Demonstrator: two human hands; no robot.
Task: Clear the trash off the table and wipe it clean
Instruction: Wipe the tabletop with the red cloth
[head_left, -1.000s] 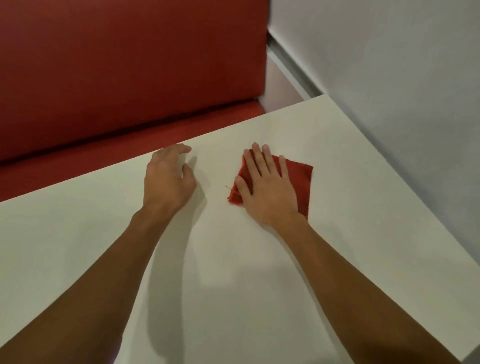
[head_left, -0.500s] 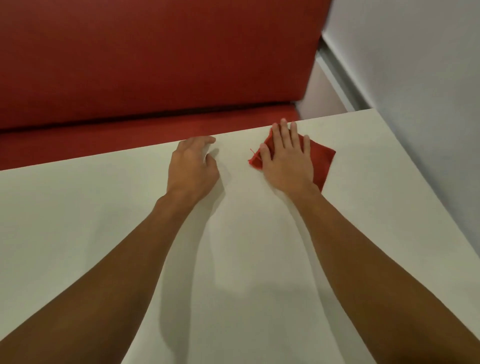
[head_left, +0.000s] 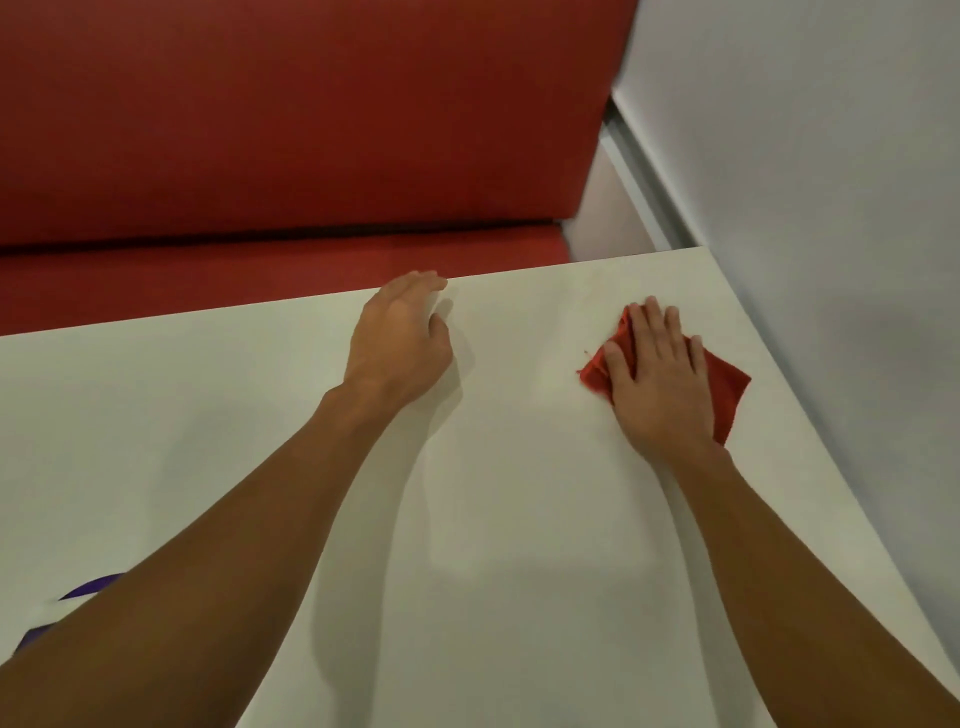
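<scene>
Red cloth (head_left: 730, 387) flat on the white table (head_left: 519, 519), toward the far right corner, close to the right edge but not over it.

- Right hand (head_left: 660, 382) lies palm down on top of the cloth and covers its middle. Fingers (head_left: 652, 332) straight, close together, only slightly fanned, pointing at the far edge. Thumb is out to the left, with its tip on the bunched left part of the cloth. Hand presses flat and curls round nothing.
- Cloth shows on both sides of the hand: a rumpled corner left of the thumb, a strip beside the forefinger, and a larger flat part past the little finger.
- Cloth sits as a diamond, one corner aimed at the right edge, another toward the near edge by the wrist. Widest span appears to run left to right across the table; the hand hides too much to be sure.
- Left hand (head_left: 400, 343) well apart to the left, at the far edge of the table, fingers loosely bent, tips at the edge, holding nothing.

Red bench (head_left: 291, 156) beyond the far edge. Grey wall (head_left: 831, 182) along the right. Purple item (head_left: 91, 590) partly hidden by the left forearm, toward the near left corner
</scene>
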